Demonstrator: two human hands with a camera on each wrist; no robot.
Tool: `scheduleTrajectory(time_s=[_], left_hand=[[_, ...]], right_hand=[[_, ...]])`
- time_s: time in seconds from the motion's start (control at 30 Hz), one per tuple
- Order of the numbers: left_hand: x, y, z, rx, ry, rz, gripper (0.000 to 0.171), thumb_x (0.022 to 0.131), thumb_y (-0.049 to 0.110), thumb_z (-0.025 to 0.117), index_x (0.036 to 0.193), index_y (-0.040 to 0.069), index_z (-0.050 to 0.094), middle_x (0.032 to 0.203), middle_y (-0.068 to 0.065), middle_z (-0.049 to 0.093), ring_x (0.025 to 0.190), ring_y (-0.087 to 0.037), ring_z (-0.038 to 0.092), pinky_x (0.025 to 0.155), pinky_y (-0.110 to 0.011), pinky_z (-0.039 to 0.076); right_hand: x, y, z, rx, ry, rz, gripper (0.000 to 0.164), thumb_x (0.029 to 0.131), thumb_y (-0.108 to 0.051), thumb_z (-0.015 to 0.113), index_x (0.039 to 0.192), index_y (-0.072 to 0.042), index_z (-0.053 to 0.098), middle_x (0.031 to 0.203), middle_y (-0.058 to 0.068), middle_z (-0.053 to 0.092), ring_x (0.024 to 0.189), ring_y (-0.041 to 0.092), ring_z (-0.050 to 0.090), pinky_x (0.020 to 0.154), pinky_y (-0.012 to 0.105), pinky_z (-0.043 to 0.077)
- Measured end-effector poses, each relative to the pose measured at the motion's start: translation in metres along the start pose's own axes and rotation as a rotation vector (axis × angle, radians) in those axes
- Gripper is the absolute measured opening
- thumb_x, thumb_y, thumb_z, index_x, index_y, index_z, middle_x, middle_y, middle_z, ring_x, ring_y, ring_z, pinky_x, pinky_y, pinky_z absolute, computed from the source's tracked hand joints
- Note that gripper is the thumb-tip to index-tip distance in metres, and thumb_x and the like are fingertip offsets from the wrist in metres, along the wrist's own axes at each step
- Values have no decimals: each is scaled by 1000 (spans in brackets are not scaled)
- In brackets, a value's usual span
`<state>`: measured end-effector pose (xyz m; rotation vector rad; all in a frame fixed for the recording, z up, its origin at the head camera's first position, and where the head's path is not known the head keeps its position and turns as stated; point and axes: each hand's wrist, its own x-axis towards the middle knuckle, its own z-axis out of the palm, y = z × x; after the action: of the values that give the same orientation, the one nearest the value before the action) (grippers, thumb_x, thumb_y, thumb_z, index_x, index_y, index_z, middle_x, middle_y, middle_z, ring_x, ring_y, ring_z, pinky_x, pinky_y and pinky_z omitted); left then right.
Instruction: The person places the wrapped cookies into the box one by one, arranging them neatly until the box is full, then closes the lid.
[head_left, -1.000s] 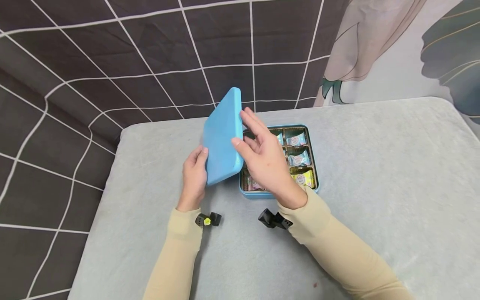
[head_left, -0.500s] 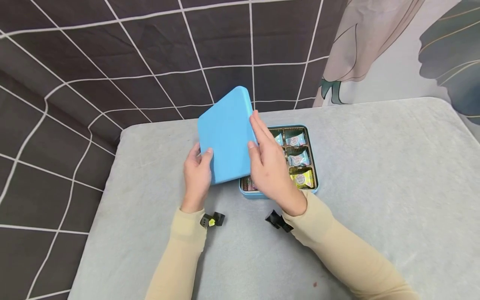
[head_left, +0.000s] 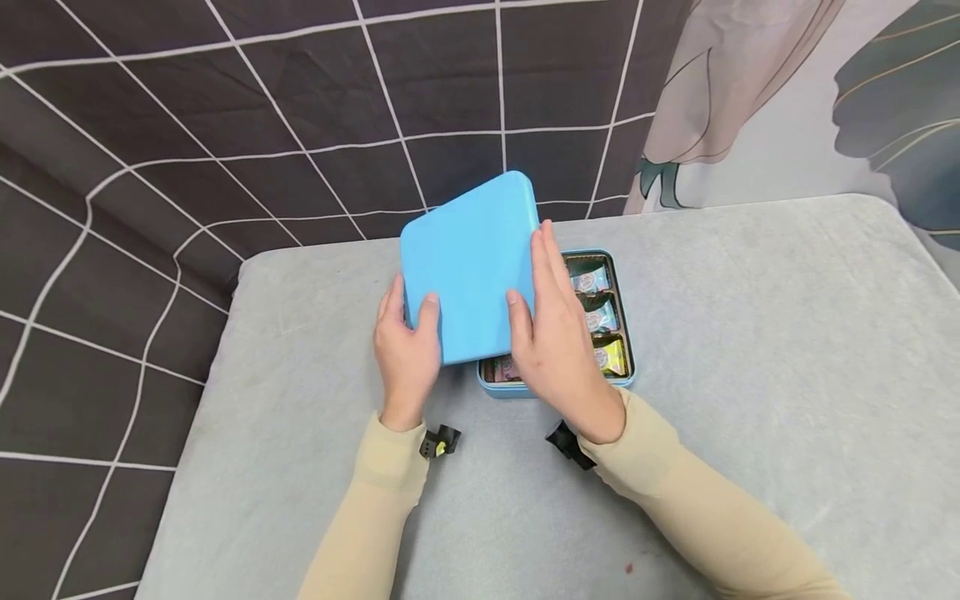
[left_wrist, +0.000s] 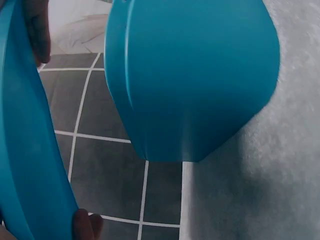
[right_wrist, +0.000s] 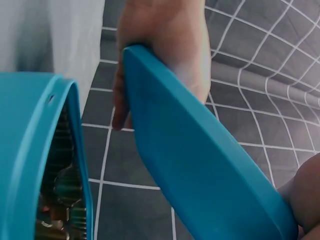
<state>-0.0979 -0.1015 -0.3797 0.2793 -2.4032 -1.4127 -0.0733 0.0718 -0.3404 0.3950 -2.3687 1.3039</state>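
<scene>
A plain light-blue lid (head_left: pixel 472 275) is held tilted in the air over the left part of a blue candy tin (head_left: pixel 498 391). My left hand (head_left: pixel 407 358) grips the lid's lower left, thumb on its top face and fingers at the edge. At the right edge my right hand (head_left: pixel 558 350) holds it, thumb on the face and fingers stretched along the side. In the right wrist view the lid (right_wrist: pixel 195 155) is apart from the tin (right_wrist: pixel 30 125). The tin's divided tray shows blue-wrapped candies (head_left: pixel 601 317) and a yellow-wrapped one (head_left: pixel 611 357); the lid hides much of it.
The tin stands on a grey cloth-covered surface (head_left: pixel 750 333). A dark curtain with white grid lines (head_left: pixel 442 83) hangs behind and at the left. A pale patterned drape (head_left: pixel 750 92) hangs at the back right. Small black cameras (head_left: pixel 572 446) sit on both wrists.
The lid has turned from nearly edge-on to showing its broad top face, and has shifted right over more of the tin. Both hands have moved slightly right with it.
</scene>
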Motion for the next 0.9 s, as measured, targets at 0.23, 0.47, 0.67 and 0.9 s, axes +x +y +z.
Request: scheduleTrajectory(time_s=[0.23,0.47,0.67,0.9], left_hand=[[-5,7,4,-17,29,77,60,96,21,61,149,-3,44,152,-19,45,142,-25,40,118,-37,27],[-14,13,14,-4,40,172,59,95,19,61,149,-1,46,153,-17,45,143,-25,39,118,-40,27],[-20,17,21,20,48,198,56,93,20,62,145,0,52,150,-19,47,139,-30,45,114,-46,33],[-25,22,27,36,-5,222,54,94,20,61,144,3,54,151,-23,45,136,-38,46,111,-53,35]], right_hand=[[-3,7,-8,-58,-9,11,60,105,-9,48,156,7,21,167,16,13,153,20,13,121,40,18],[-5,16,-17,-107,-36,36,62,105,-10,50,156,8,20,166,18,12,154,23,12,122,41,15],[-6,22,-24,-140,-58,57,62,104,-9,50,155,11,20,166,21,13,153,27,12,122,45,12],[-10,26,-35,-141,-82,84,62,104,-7,50,154,12,19,165,23,12,153,31,11,123,44,4]])
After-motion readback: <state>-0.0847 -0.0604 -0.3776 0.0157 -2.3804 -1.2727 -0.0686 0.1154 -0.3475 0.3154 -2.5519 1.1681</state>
